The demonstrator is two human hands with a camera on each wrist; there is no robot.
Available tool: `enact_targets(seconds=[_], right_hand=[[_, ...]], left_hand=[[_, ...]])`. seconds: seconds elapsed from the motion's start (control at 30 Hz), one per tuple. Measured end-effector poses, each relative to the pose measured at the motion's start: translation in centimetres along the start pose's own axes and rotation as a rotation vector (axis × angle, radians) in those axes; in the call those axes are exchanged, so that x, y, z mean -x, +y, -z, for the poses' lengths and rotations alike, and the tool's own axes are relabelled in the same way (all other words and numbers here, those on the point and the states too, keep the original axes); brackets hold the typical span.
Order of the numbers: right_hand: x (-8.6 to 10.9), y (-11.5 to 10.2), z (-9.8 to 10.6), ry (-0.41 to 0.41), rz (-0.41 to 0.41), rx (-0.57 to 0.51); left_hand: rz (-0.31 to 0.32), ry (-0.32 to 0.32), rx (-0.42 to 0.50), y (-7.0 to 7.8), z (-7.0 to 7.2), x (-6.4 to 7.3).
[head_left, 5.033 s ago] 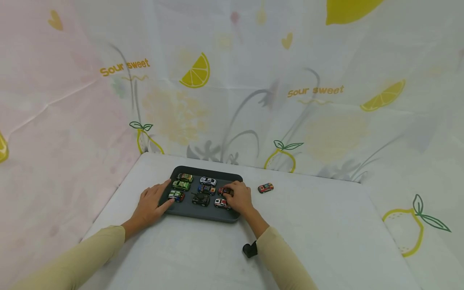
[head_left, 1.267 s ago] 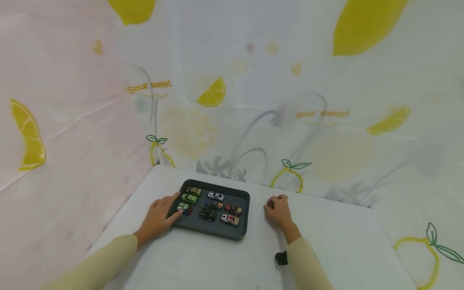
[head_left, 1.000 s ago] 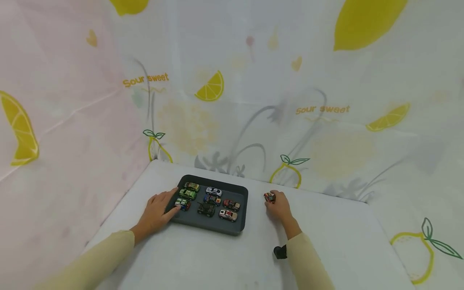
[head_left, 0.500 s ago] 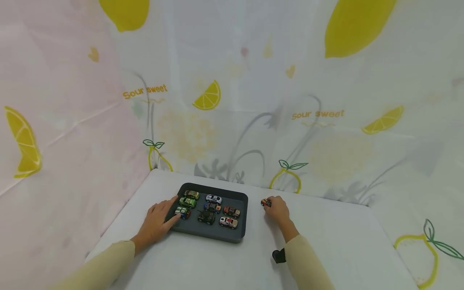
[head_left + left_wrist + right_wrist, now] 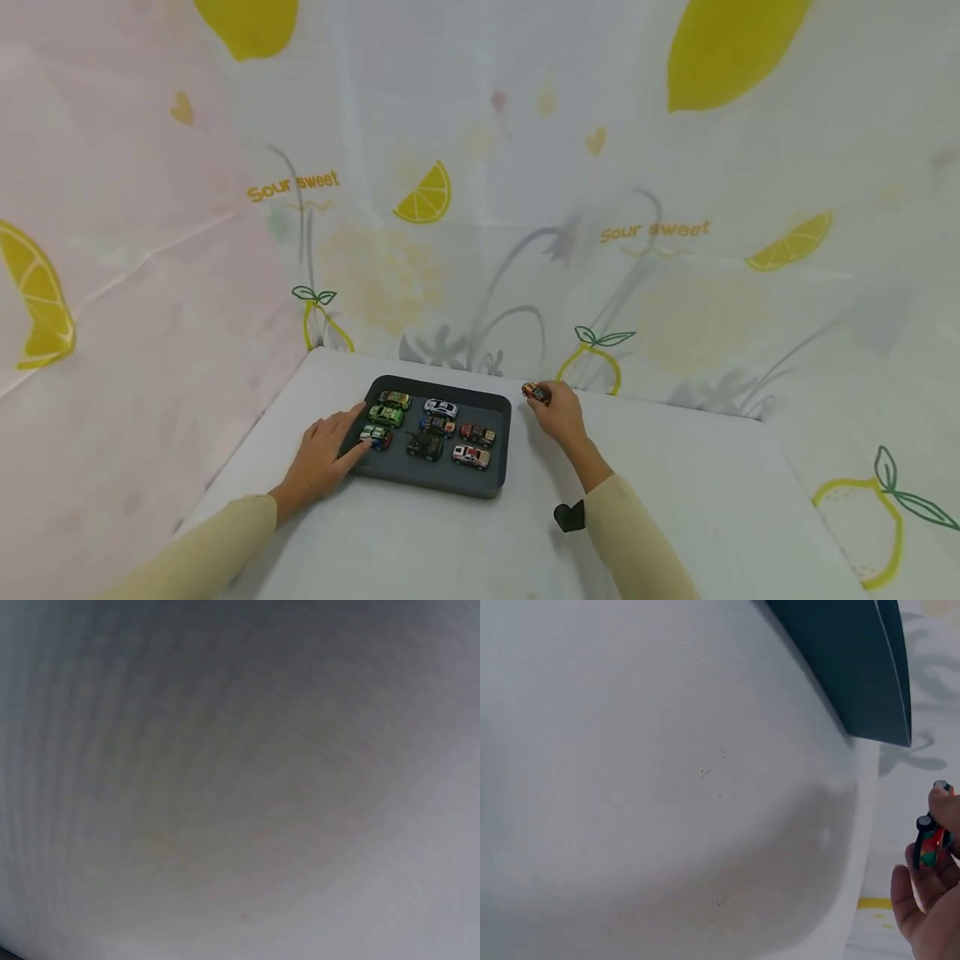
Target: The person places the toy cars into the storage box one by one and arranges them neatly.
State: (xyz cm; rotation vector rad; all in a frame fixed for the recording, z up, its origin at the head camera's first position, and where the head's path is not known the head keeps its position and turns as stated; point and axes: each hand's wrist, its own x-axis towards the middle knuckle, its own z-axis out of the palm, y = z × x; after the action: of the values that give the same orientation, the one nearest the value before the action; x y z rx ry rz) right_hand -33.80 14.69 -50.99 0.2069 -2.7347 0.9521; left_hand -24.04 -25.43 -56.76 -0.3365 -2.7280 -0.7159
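My right hand (image 5: 561, 414) pinches a red and orange toy car (image 5: 534, 392) between thumb and fingers, raised over the table just right of the grey tray (image 5: 423, 479). The right wrist view shows the toy car (image 5: 935, 844) at its right edge, partly covered by the fingers. My left hand (image 5: 318, 457) rests with extended fingers along the tray's left rim, its thumb at a green, white and blue toy car (image 5: 375, 437). Two more green toy cars stand behind that one. A dark tank-like toy vehicle (image 5: 425, 446) and a white-red toy car (image 5: 471, 457) stand nearer the front.
Also in the tray are a white toy car (image 5: 440, 408), a blue-orange one (image 5: 437, 427) and a red-black one (image 5: 477, 434). A black heart-shaped piece (image 5: 569, 517) shows beside the right sleeve. A lemon-printed cloth (image 5: 517, 275) rises behind the white table.
Five seconds ago the right hand was at the red-black car in the tray, and the red-orange car lay on the table. Now that hand has lifted it leftward, nearer the tray. Left hand stays.
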Motion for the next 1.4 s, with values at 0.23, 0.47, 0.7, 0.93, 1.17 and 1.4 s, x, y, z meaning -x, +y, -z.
enact_targets(seconds=[0.23,0.47,0.7,0.93,1.17,1.4], right_hand=[[-0.3,-1.8,-0.8,0.004,0.022,-0.199],[0.3,-3.0,-2.3,0.011,0.061,-0.179],[0.5,-4.3,-4.1,0.017,0.066,-0.155],[0.7,-4.6,-5.8,0.026,0.111,-0.097],[1.1,-4.8,-6.3,0.037,0.138,-0.089],[1.0,-4.5,-6.9,0.035,0.171,-0.055]], left_hand=[[0.003,-0.007,0.006,0.0,0.2,-0.2],[0.001,-0.004,0.008,0.0,-0.1,-0.3],[-0.002,0.003,-0.004,-0.2,-0.2,-0.3],[-0.013,0.016,0.001,-0.1,0.0,-0.1],[-0.015,0.007,-0.002,-0.1,0.3,-0.2],[0.005,-0.02,-0.001,0.1,0.4,-0.3]])
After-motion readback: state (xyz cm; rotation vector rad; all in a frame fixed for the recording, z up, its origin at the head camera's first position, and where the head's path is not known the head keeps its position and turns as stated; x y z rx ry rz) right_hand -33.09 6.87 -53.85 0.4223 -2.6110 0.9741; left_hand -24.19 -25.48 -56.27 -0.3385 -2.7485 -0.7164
